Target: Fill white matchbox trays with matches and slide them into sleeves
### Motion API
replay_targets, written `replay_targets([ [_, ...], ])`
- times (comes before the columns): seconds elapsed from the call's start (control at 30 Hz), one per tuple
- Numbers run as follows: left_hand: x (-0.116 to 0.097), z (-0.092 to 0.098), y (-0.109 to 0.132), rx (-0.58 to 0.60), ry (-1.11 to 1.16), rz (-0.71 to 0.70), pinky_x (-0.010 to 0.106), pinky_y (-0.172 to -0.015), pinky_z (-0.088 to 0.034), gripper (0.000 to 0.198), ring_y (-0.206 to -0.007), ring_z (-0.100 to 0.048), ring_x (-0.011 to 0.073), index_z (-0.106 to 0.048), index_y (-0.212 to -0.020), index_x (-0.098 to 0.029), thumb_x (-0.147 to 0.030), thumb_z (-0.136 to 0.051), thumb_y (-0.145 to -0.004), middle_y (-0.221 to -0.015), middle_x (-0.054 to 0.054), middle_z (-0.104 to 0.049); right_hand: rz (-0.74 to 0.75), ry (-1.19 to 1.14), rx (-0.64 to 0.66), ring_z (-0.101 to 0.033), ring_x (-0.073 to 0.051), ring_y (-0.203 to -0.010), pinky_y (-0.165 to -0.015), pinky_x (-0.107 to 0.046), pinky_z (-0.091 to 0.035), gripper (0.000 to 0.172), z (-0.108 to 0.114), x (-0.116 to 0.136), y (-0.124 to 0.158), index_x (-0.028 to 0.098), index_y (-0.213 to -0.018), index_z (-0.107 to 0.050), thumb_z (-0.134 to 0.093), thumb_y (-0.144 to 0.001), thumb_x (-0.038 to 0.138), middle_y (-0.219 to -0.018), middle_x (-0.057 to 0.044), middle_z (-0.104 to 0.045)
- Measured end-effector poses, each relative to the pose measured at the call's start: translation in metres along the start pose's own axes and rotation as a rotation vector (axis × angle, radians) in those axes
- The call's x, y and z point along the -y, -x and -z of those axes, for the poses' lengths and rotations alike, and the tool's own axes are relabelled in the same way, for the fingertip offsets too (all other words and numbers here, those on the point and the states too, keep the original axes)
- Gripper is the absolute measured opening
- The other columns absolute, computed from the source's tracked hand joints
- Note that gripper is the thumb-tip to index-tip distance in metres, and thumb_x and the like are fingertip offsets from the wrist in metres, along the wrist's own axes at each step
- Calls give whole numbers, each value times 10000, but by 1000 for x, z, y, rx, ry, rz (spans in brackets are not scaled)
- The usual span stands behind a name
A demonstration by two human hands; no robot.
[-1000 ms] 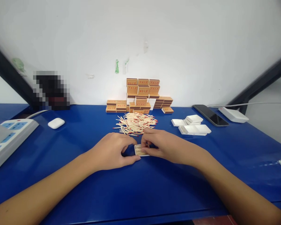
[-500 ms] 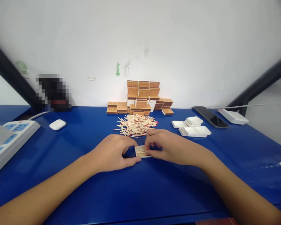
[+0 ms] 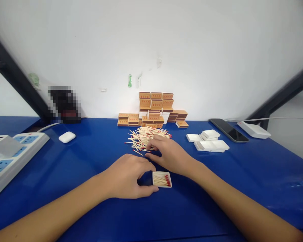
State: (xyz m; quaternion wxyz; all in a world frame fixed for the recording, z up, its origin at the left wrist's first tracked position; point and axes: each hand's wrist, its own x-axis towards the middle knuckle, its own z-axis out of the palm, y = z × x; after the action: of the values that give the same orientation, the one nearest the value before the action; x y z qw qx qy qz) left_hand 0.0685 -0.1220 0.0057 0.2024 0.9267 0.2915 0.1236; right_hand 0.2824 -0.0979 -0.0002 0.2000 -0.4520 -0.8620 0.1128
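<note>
My left hand point(image 3: 132, 176) grips the left end of a small white matchbox tray point(image 3: 171, 179) between thumb and forefinger, and the tray rests on the blue table. Inside lie several matches point(image 3: 161, 180), their red heads toward the right. Behind the tray, my right hand point(image 3: 166, 153) reaches to the front edge of a loose pile of matches point(image 3: 141, 136). Its thumb and fingers are apart, with no match clearly held between them. Part of the pile is hidden behind those fingers.
Orange matchboxes point(image 3: 156, 104) are stacked against the wall. White trays point(image 3: 212, 145) lie at the right, near a phone point(image 3: 228, 130) and a white device point(image 3: 254, 129). At the left are a white earphone case point(image 3: 67, 137) and a power strip point(image 3: 37, 143).
My right hand has left the tray and moved away to the match pile, its fingers parting. The red match heads in the tray now show. My left hand stays on the tray.
</note>
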Motion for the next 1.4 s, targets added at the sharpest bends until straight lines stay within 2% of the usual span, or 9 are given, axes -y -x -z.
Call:
replay_targets([
  [0.17,0,2,-1,-20,0,-37,275,-589,-376,238,-618,-573,129,-759,-972,-211,-432,-735,-890,-711,-39,-637,-3,4,24,-595,-185,-910,-762,-303,-430,64,-5,-7,-4,184,-937,-653,-659,-1000,183,-1007,-52,-637],
  [0.37,4,1,0,-34,-19,-24,276,-592,-371,252,-617,-572,132,-758,-1011,-216,-437,-732,-894,-721,-36,-641,-11,-13,159,-579,-185,-871,-769,-321,-432,138,16,-13,4,189,-905,-605,-583,-1041,182,-993,-54,-638],
  [0.5,9,2,-1,-87,-47,69,274,-583,-344,235,-594,-558,133,-754,-978,-217,-436,-729,-894,-689,-36,-634,-27,-102,109,-569,-182,-875,-857,-344,-434,154,34,-9,14,213,-922,-590,-539,-1066,227,-958,-26,-637],
  [0.6,12,3,-3,-132,-73,163,277,-571,-306,228,-585,-535,137,-738,-912,-221,-447,-724,-890,-638,-40,-592,-45,-170,137,-553,-172,-830,-805,-328,-428,150,40,-2,21,227,-943,-605,-540,-1067,280,-915,-7,-634],
  [0.7,13,3,-4,-139,-71,205,279,-576,-295,247,-594,-526,140,-736,-902,-227,-473,-716,-891,-618,-42,-568,-52,-208,192,-547,-167,-805,-720,-308,-402,142,35,4,24,223,-964,-621,-544,-1063,289,-924,-16,-643],
  [0.8,14,3,-3,-127,-52,201,276,-577,-295,236,-600,-531,140,-742,-926,-244,-476,-716,-891,-620,-45,-568,-20,-245,208,-560,-164,-829,-734,-302,-406,136,27,5,23,210,-967,-621,-554,-1061,280,-962,-31,-658],
  [1.0,14,3,-3,-122,-48,182,276,-569,-292,240,-588,-516,135,-729,-919,-235,-473,-712,-899,-620,-47,-559,5,-204,145,-567,-153,-818,-715,-295,-404,112,24,6,21,213,-989,-667,-584,-1045,264,-944,-19,-656],
  [1.23,13,0,-4,-150,-71,111,271,-562,-284,300,-567,-488,119,-609,-746,-189,-430,-707,-894,-615,-42,-543,-7,-224,146,-574,-158,-816,-705,-289,-418,97,15,22,18,194,-869,-663,-692,-961,183,-915,-25,-630],
  [1.4,13,3,-3,-118,-56,132,265,-565,-302,254,-571,-507,122,-682,-820,-198,-438,-710,-899,-624,-42,-568,15,-214,143,-565,-148,-805,-704,-280,-410,97,20,17,16,193,-894,-677,-677,-991,202,-914,-16,-618],
])
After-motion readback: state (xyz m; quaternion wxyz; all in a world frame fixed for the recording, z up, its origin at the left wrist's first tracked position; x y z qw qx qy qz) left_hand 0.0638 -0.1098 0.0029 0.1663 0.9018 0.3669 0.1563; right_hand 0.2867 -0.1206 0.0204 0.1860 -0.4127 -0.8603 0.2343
